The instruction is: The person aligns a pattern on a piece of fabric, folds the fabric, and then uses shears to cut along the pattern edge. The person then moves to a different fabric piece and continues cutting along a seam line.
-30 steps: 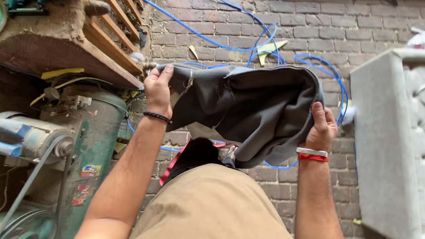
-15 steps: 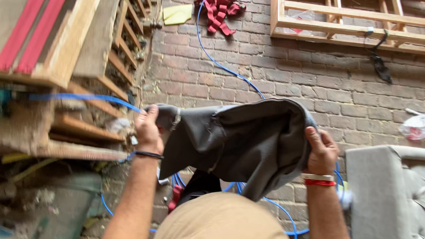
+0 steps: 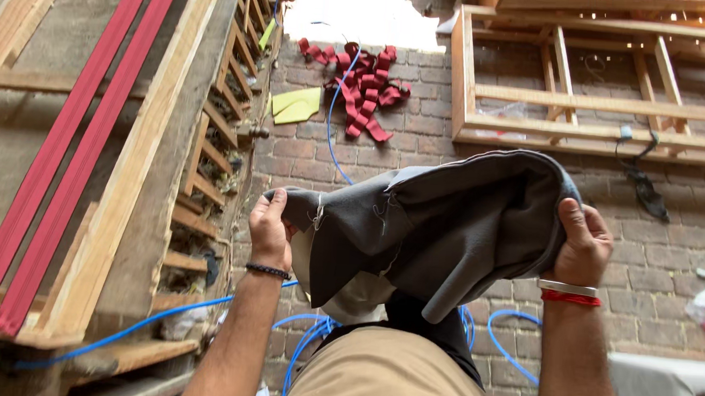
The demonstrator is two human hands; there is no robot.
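fingers point(image 3: 275, 210) closed on grey fabric cover point(image 3: 440, 219) (both hands), brick floor point(image 3: 420, 137) below

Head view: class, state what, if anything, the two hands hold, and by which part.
Both hold the dark grey fabric cover: left hand grips its left edge, right hand its right edge.

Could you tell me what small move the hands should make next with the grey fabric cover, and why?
Probably draw the hands apart to pull the grey fabric cover taut. The left hand pinches one corner and the right hand grips the other edge, yet the cloth between them sags in folds, with loose threads showing along a seam.
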